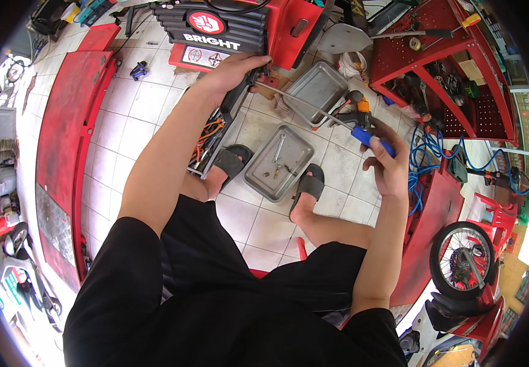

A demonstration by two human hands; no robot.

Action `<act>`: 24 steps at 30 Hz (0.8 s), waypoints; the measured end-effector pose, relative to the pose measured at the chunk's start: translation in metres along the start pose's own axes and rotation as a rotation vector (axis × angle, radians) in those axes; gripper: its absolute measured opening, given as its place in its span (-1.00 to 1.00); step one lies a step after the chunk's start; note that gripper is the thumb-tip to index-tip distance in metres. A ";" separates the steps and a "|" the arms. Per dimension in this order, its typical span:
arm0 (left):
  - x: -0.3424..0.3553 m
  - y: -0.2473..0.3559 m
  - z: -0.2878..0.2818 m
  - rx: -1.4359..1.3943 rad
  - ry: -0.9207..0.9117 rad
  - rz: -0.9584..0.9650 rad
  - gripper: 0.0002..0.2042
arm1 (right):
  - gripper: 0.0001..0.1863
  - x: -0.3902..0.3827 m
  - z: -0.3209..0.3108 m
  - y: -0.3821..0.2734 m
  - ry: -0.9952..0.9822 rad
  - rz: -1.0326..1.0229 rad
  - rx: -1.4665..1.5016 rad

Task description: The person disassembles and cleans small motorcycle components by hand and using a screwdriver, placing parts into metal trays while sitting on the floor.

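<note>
My right hand [385,160] grips the blue handle of a long screwdriver [338,120]; its thin metal shaft runs up-left to a red scooter body [289,27]. My left hand [235,72] presses against the black ribbed panel [215,29] of that scooter, fingers beside the shaft's tip. I am seated, with both feet in dark sandals on the tiled floor. Between my feet lies a steel tray [258,177] with a few small metal parts in it.
A second, empty steel tray [317,90] sits further out. An open tool tray [210,137] with orange-handled tools is beside my left foot. A red tool cart [445,67] stands to the right, with a blue coiled hose [426,156] and a scooter wheel [463,260] below it. A red lift ramp [68,134] runs along the left.
</note>
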State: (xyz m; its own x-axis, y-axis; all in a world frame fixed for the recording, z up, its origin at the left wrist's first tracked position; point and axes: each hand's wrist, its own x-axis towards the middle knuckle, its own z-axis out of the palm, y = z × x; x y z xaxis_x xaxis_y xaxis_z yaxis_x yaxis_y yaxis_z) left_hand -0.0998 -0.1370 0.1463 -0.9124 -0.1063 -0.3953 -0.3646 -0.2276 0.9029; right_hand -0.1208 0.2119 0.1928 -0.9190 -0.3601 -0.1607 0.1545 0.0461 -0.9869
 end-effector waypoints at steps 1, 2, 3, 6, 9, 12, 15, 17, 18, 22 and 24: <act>0.000 0.000 0.000 -0.005 -0.001 0.002 -0.65 | -0.57 -0.001 0.000 -0.008 0.006 0.122 0.033; 0.001 -0.001 -0.001 -0.018 0.000 0.009 -0.65 | -0.55 -0.001 -0.001 -0.011 0.012 0.244 0.066; 0.002 -0.003 -0.003 -0.031 0.002 0.016 -0.65 | -0.48 0.000 -0.008 -0.007 -0.007 0.289 0.000; 0.002 -0.002 -0.001 -0.042 -0.007 0.014 -0.65 | -0.48 0.003 -0.014 -0.005 0.027 0.181 -0.152; 0.002 -0.002 -0.003 -0.065 -0.017 0.011 -0.65 | -0.46 0.004 -0.009 0.000 0.046 -0.030 -0.061; 0.003 -0.001 0.001 -0.042 -0.018 0.000 -0.65 | -0.44 0.005 -0.019 0.013 0.008 -0.195 -0.128; 0.004 -0.002 -0.001 -0.024 -0.025 0.003 -0.64 | -0.46 0.001 -0.007 0.009 0.001 -0.107 -0.100; 0.001 -0.003 -0.003 -0.025 -0.005 0.013 -0.63 | -0.48 -0.003 0.002 -0.008 -0.005 0.133 -0.055; -0.001 -0.003 -0.003 -0.028 0.015 0.021 -0.63 | -0.49 -0.003 0.004 -0.014 -0.009 0.284 -0.033; 0.000 -0.001 0.001 -0.041 0.018 0.034 -0.63 | -0.52 0.003 -0.013 -0.005 0.005 0.155 -0.198; -0.001 0.000 0.000 -0.048 0.005 0.031 -0.63 | -0.54 0.006 -0.013 0.005 0.014 -0.057 -0.173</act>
State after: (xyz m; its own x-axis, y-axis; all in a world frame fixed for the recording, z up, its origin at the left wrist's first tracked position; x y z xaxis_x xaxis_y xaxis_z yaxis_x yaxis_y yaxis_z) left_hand -0.0988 -0.1368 0.1462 -0.9221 -0.1183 -0.3685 -0.3273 -0.2699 0.9056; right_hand -0.1306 0.2215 0.1871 -0.9297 -0.3536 -0.1032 0.0383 0.1860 -0.9818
